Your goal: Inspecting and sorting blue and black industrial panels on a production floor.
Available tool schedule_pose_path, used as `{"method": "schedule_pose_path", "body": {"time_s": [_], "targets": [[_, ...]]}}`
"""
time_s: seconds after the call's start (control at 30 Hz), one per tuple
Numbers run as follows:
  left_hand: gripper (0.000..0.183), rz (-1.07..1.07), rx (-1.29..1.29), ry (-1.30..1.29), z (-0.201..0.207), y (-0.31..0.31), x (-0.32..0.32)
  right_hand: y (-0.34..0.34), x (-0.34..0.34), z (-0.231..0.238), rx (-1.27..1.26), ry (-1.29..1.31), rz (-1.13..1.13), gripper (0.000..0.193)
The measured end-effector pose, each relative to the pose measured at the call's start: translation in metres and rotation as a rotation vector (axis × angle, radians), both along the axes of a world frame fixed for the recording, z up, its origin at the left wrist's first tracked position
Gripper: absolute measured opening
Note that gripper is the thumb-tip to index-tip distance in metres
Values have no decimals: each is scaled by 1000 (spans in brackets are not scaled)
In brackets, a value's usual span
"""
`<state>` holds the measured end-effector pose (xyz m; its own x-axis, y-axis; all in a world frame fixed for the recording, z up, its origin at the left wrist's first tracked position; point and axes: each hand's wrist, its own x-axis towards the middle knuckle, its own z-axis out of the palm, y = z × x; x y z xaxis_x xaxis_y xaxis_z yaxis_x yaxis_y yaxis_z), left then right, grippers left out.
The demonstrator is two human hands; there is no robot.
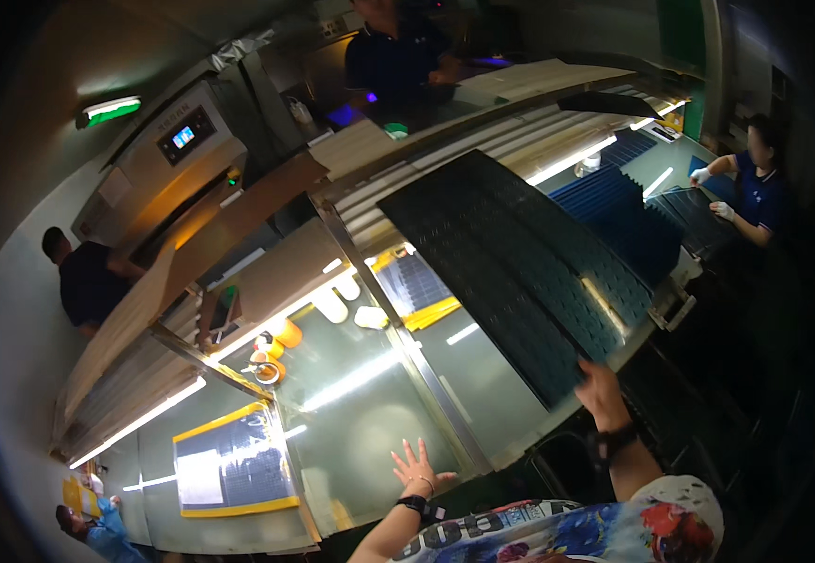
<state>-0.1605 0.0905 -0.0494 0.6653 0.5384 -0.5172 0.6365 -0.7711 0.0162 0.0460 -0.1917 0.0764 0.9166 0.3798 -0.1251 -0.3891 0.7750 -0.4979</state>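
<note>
right hand [600, 394] at the edge of a dark panel [482, 253], left hand [417, 472] spread over a glossy tabletop [356, 436]

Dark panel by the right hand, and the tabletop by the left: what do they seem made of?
Dark panel: perhaps plastic or coated board, mostly matt, since it mirrors little light. Tabletop: probably glass or glossy plastic, smooth, mirroring bright tube-shaped streaks.

From where I stand, big dark block letters, partly folded, run across the front of the person's patterned shirt [586, 535], and small faint lettering sits by the lit screen [183, 138] of the large machine [166, 183], whose display is too small to read.
</note>
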Motion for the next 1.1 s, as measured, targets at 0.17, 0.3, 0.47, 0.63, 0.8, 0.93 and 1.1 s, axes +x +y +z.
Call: {"method": "schedule_pose_path", "body": {"time_s": [0.17,0.3,0.47,0.63,0.8,0.93,1.1], "targets": [[116,-62,14,-76,3,-2,7,-101,-141,-8,-189,63,-185,57],[113,-6,-77,-84,-3,3,5,-101,-196,-19,-145,168,-220,44],[115,-49,-3,-87,3,0,-1,-72,-194,-55,-269,351,-144,18],[117,-78,-33,-19,-2,5,0,-48,-118,-129,-416,303,-80,16],[114,-178,-11,-90,2,1,6,-59,-145,-168,-771,335,129,18],[114,-323,169,-140,-44,37,-3,-87,-233,-219,-991,200,330,19],[107,-367,278,-110,-51,32,22,-183,-375,-185,-901,330,154,27]]}}
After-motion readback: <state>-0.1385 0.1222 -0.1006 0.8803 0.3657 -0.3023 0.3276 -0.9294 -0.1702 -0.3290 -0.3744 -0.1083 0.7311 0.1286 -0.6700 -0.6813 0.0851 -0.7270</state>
